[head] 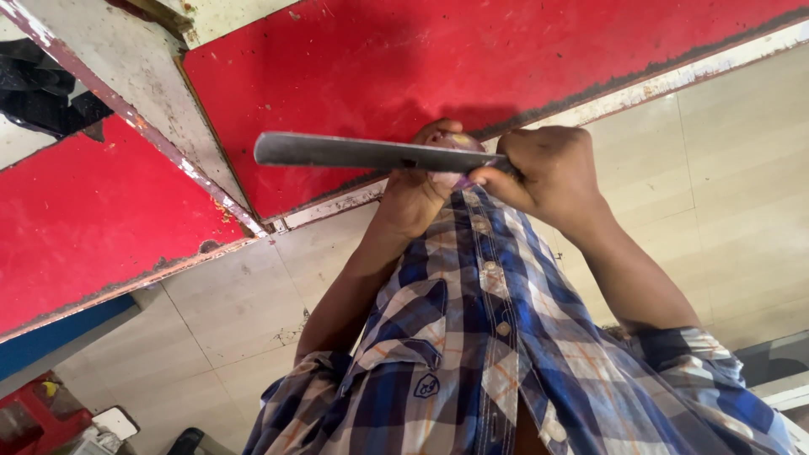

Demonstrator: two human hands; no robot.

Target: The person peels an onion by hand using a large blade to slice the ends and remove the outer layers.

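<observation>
The right hand [548, 173] is clenched around the handle end of a long flat grey steel knife blade [362, 152], held level above the red-topped worktop [404, 59]. The left hand [421, 190] grips a small purplish onion-like piece [459, 141] against the blade. The blade looks stiff, fairly heavy and sharp-edged; the handle seems the safest hold.

**Few labels around your work**

On your checked shirt, you wear a small dark blue badge [426, 386] with a white outline, shaped like a shield, on the chest pocket. At the bottom left corner lies a small white card [115, 422] with rounded corners; I cannot tell if it is a label or a screen.
</observation>
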